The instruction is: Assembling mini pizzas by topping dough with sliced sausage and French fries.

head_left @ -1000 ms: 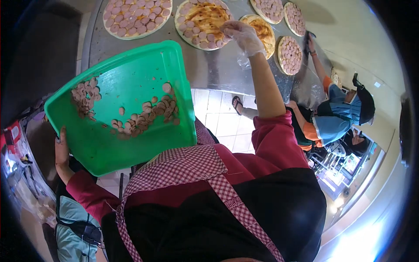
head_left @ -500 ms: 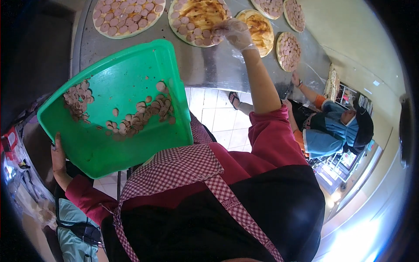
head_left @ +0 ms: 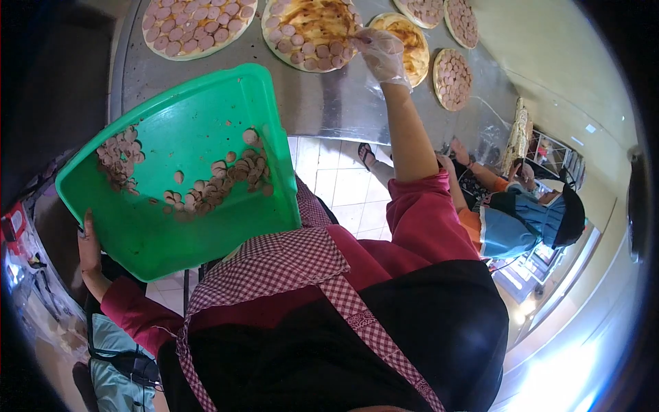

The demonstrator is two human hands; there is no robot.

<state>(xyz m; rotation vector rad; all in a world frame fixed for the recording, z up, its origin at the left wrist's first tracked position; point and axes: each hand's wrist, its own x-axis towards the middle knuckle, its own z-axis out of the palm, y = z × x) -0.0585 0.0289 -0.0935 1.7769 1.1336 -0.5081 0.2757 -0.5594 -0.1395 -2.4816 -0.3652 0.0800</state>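
My left hand [head_left: 90, 248] grips the near left rim of a green plastic tub [head_left: 230, 89], tilted against my front. Round sausage slices [head_left: 218, 184] lie in it in two loose heaps. A clear plastic glove covers my right hand [head_left: 382, 55], its fingers pinched together at the right edge of a sauced pizza base [head_left: 312, 24]. What those fingers hold, if anything, is hidden. Sausage slices cover this base's left side and near edge; its middle shows bare sauce. Partly behind my right hand is a smaller sauced base [head_left: 410, 51] without slices.
A pizza covered in slices [head_left: 199, 27] lies far left on the metal table [head_left: 309, 103]; smaller topped ones [head_left: 453, 79] lie at the right. A co-worker in a blue top [head_left: 511, 220] stands beyond my right arm, hands near the table's right end.
My right hand has shifted slightly right along the base's edge. The co-worker's hand has drawn back from the small topped pizza, and a second hand now shows. My left hand keeps its grip.
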